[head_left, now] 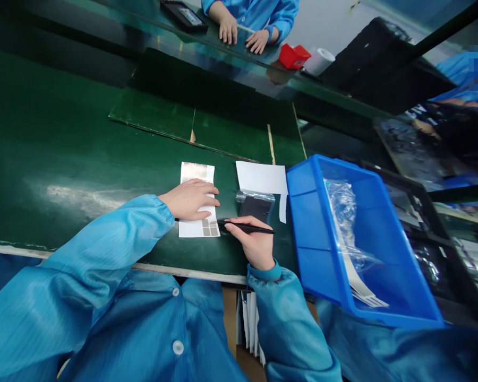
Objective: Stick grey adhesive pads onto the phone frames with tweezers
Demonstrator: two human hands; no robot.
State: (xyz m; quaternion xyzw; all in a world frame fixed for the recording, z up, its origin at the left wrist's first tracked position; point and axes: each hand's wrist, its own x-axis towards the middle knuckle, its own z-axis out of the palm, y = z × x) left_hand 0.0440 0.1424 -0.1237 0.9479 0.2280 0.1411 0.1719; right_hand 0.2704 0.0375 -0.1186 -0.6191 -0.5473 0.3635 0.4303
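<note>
A white sheet (188, 229) with grey-brown squares lies on the green table (151, 159). My left hand (191, 199) rests flat across its middle with fingers spread, pressing nothing but the sheet. In my right hand (252, 239) is a thin black pen-like tool (255, 228), pinched between the fingers, its tip at the sheet's right edge near the squares. Behind my right hand lie a dark flat piece in a clear bag (256, 206) and a white paper (262, 177). A narrow white strip (283, 208) is beside them.
A blue bin (308, 228) holding clear plastic and white strips stands at the right. Across the table, a person's hands (228, 29) rest near a black tray (183, 15). A red container (293, 55) and white roll (319, 61) stand at the back.
</note>
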